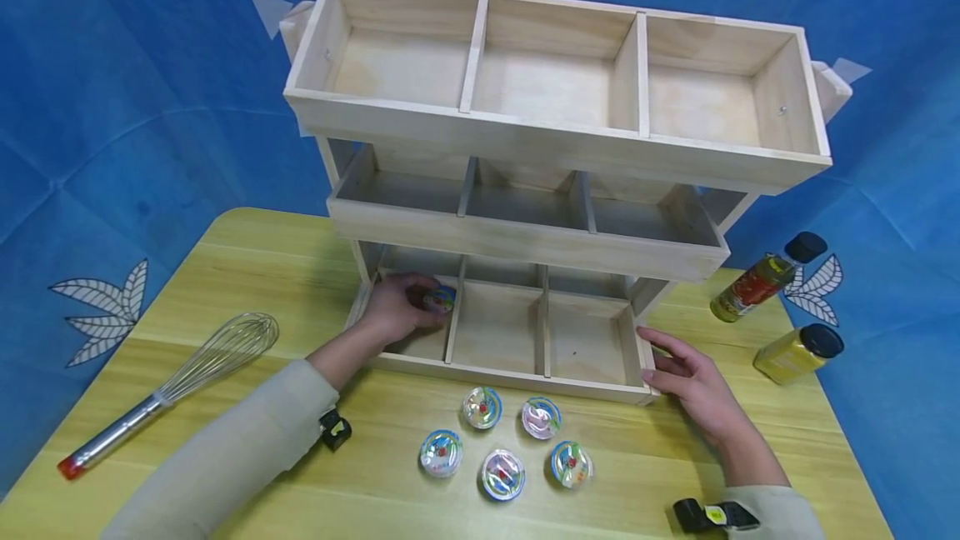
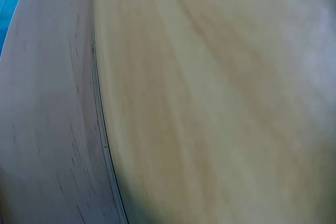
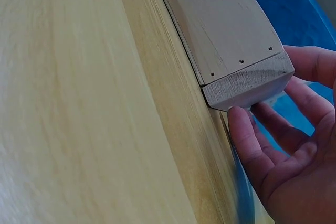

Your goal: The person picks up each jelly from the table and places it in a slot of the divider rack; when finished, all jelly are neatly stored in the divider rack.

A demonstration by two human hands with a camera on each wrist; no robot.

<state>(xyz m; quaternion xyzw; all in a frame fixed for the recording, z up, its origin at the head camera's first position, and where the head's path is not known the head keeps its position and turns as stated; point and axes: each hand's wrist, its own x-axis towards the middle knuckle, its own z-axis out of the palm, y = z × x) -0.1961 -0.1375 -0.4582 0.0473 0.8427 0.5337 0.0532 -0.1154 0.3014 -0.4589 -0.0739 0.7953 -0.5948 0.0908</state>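
In the head view my left hand (image 1: pixel 397 307) reaches into the left compartment of the rack's bottom tier. Its thumb and fingers pinch a small jelly cup (image 1: pixel 440 299) with a colourful film lid. The left wrist view misses that hand and shows only the rack's front board (image 2: pixel 47 98) and the tabletop. My right hand (image 1: pixel 693 382) touches the right end of the bottom tier. Seen from the right wrist, thumb and forefinger rest on the corners of that wooden end (image 3: pixel 252 80), other fingers loosely bent. Several more jelly cups (image 1: pixel 503 475) lie in front of the rack (image 1: pixel 525 244).
The wooden rack has three tiers, each split into three compartments. A whisk (image 1: pixel 168 390) lies on the table (image 1: pixel 300 257) at the left. To the right are a dark-capped bottle (image 1: pixel 757 283) and a yellow jar (image 1: pixel 791 354). Blue cloth (image 1: pixel 150 65) hangs behind.
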